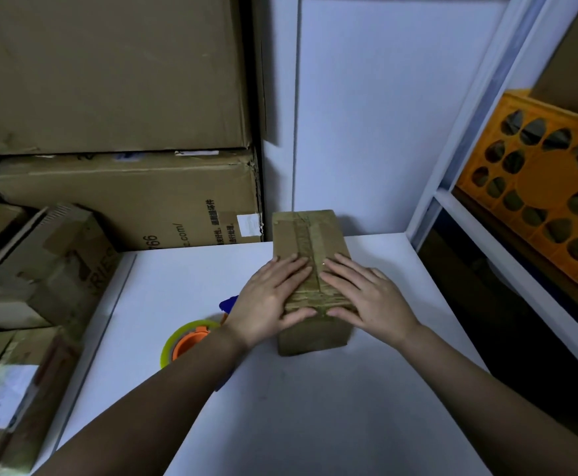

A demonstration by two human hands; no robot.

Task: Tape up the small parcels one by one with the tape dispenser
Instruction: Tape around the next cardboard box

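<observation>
With both hands, left point(269, 297) and right point(370, 294), pressed flat, fingers straight, on the parcel point(311, 269), we judge it light, stiff and tape-slick, best gripped by its long sides.

Both bare forearms reach forward from the bottom edge and converge toward the middle. The left hand point(271, 297) lies palm down, fingers straight and slightly spread, thumb stretched toward the right. The right hand point(370, 297) mirrors it, flat, fingers extended, thumb pointing left. Neither closes into a grip; their fingertips nearly meet.
</observation>
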